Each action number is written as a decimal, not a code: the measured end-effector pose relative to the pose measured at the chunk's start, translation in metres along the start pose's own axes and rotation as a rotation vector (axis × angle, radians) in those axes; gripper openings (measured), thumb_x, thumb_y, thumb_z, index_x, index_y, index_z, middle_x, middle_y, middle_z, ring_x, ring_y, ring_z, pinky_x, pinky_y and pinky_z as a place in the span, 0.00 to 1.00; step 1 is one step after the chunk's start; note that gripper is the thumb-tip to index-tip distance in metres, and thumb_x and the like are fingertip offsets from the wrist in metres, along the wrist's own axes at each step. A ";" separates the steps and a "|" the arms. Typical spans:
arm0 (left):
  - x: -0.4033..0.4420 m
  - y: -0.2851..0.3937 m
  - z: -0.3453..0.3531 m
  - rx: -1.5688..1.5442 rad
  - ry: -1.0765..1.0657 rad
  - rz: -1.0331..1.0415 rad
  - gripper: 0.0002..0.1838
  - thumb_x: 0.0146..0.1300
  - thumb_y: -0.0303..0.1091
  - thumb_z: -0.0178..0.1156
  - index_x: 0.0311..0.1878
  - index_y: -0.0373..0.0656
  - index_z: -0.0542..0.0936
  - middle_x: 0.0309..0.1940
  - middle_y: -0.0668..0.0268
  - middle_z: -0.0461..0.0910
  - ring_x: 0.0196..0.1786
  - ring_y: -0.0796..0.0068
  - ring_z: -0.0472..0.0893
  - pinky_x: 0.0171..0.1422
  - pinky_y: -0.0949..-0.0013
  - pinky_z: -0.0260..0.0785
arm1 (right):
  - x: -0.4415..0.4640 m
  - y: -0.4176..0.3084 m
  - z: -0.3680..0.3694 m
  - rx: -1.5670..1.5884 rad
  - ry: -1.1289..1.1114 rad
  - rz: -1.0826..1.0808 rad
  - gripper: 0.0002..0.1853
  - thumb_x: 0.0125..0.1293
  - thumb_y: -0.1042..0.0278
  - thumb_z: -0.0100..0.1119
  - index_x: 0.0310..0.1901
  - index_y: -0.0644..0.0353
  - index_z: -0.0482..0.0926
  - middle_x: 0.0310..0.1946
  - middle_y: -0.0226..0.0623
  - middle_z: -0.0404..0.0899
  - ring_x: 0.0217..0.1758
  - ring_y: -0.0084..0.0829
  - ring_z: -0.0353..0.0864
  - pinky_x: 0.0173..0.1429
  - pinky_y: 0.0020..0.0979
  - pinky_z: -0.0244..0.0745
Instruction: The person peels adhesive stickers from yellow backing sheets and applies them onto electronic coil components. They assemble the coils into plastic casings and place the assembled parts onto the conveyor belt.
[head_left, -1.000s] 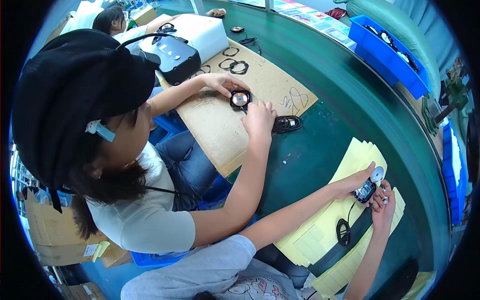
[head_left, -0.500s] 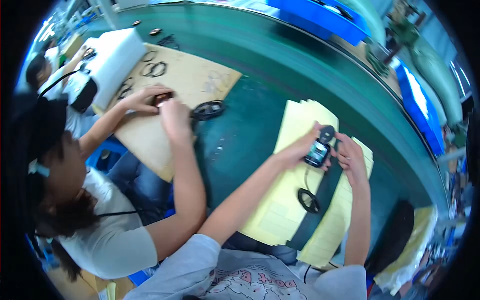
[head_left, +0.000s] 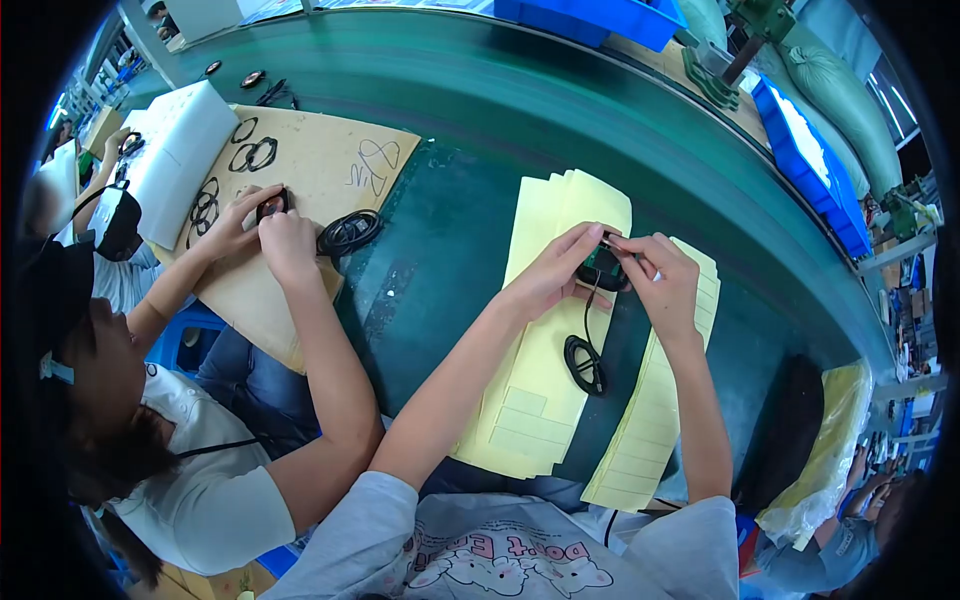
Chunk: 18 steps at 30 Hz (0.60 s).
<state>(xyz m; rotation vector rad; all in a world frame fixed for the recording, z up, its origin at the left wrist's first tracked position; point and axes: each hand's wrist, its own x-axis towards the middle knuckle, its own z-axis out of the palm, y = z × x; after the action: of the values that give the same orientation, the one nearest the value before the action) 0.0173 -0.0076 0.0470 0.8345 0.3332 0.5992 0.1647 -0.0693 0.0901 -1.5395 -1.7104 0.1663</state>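
Observation:
A small black device with a green circuit board (head_left: 601, 262) is between my hands, above the yellow sheets. My left hand (head_left: 552, 272) is closed around its left side, thumb near the top edge. My right hand (head_left: 663, 288) pinches at its upper right edge, and the fingertips hide what exactly they press on. From the device a thin black cable hangs down into a small tied coil (head_left: 584, 365), which lies over the yellow sheets (head_left: 535, 400). A second strip of yellow sheets (head_left: 640, 440) lies under my right forearm.
At my left a co-worker handles a round dark part (head_left: 272, 204) over a tan board (head_left: 310, 150) with black rings. A coiled black cable (head_left: 349, 232) lies beside that board. Blue trays (head_left: 815, 165) stand along the far side. A clear plastic bag (head_left: 825, 450) sits at right.
My hands and the device appear further left and higher as the view shifted. The round black piece at the device's top is now hidden by my fingers, and my right hand has closed in.

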 end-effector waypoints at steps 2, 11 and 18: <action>0.000 -0.001 -0.003 0.002 -0.014 0.003 0.23 0.70 0.53 0.43 0.57 0.46 0.69 0.44 0.65 0.76 0.46 0.71 0.80 0.40 0.64 0.79 | 0.004 0.002 -0.005 0.027 -0.069 0.061 0.12 0.49 0.74 0.67 0.39 0.56 0.83 0.16 0.28 0.63 0.18 0.17 0.63 0.22 0.24 0.59; -0.002 0.002 -0.001 0.034 -0.117 0.106 0.22 0.70 0.48 0.47 0.61 0.47 0.64 0.51 0.64 0.74 0.50 0.69 0.78 0.43 0.64 0.77 | 0.007 -0.001 -0.036 0.489 -0.354 0.552 0.13 0.60 0.58 0.63 0.38 0.60 0.81 0.14 0.17 0.60 0.16 0.12 0.54 0.22 0.19 0.50; -0.004 0.001 0.000 0.097 -0.120 0.137 0.21 0.71 0.44 0.46 0.63 0.47 0.63 0.48 0.64 0.75 0.51 0.70 0.78 0.45 0.64 0.77 | 0.009 -0.001 -0.034 0.709 -0.395 0.762 0.12 0.62 0.57 0.60 0.32 0.59 0.80 0.13 0.13 0.55 0.16 0.09 0.46 0.21 0.20 0.37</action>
<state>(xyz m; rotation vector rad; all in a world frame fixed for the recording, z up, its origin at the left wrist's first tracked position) 0.0142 -0.0094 0.0474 0.9877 0.1982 0.6615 0.1866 -0.0753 0.1177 -1.5552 -1.0348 1.3791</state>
